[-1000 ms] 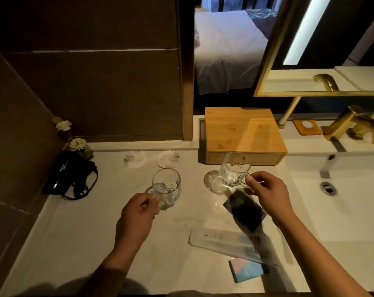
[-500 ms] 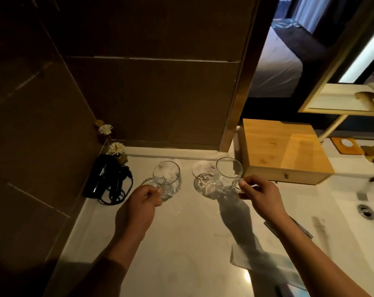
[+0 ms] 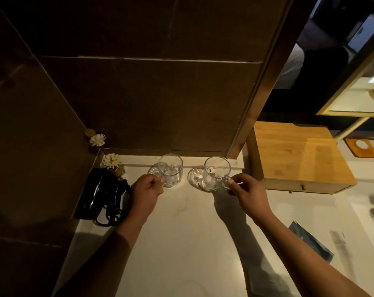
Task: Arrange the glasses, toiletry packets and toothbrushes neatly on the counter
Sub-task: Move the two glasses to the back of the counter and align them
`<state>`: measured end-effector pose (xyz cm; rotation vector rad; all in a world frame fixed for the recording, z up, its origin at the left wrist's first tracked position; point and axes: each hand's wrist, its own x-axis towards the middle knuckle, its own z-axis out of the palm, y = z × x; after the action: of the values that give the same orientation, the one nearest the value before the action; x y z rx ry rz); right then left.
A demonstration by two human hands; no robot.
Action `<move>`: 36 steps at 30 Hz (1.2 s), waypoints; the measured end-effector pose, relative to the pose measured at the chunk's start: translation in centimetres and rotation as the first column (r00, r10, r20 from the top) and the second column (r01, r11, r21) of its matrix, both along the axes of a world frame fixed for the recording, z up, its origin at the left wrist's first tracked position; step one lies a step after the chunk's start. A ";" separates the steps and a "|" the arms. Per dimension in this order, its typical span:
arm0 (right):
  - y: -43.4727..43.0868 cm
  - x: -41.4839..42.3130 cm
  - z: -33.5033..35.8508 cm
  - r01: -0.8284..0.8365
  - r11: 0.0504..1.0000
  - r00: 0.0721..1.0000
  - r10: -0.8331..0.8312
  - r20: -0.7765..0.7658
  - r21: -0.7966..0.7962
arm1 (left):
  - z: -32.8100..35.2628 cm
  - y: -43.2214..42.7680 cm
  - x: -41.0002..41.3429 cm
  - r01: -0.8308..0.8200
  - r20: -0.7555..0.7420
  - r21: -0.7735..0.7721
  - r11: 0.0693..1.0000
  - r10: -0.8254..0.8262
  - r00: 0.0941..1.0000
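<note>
Both glasses now sit farther back than before, over round coasters by the dark wall. The left hand [image 3: 146, 190] grips the left glass [image 3: 170, 169]; the right hand [image 3: 247, 192] grips the right glass [image 3: 216, 173]. A dark packet [image 3: 311, 243] lies at right on the counter [image 3: 181, 243].
</note>
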<state>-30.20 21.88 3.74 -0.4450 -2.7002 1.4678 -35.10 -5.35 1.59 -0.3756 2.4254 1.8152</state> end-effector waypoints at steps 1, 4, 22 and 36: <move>-0.1 -0.2 -0.1 0.005 1.000 1.000 -0.005 -0.003 -0.010 | -0.3 -0.2 -0.1 0.005 0.000 -0.013 1.000 -0.005 1.000; -0.3 -0.7 -0.6 0.002 1.000 1.000 -0.002 -0.015 0.003 | -1.0 -0.6 -0.2 0.007 0.009 -0.002 1.000 -0.007 1.000; -0.2 -1.2 -3.0 0.025 0.999 1.000 -0.024 -0.010 0.022 | -1.3 -0.4 0.3 -0.038 0.013 0.088 0.995 0.037 0.999; -1.2 -1.0 -2.5 0.127 0.988 0.991 -0.130 -0.031 -0.092 | -1.2 -0.4 0.4 -0.061 0.007 0.129 0.990 0.061 0.998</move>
<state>-31.16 20.65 1.22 -0.5786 -2.5327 1.5504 -34.70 -5.72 0.43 -0.4453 2.3024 1.9820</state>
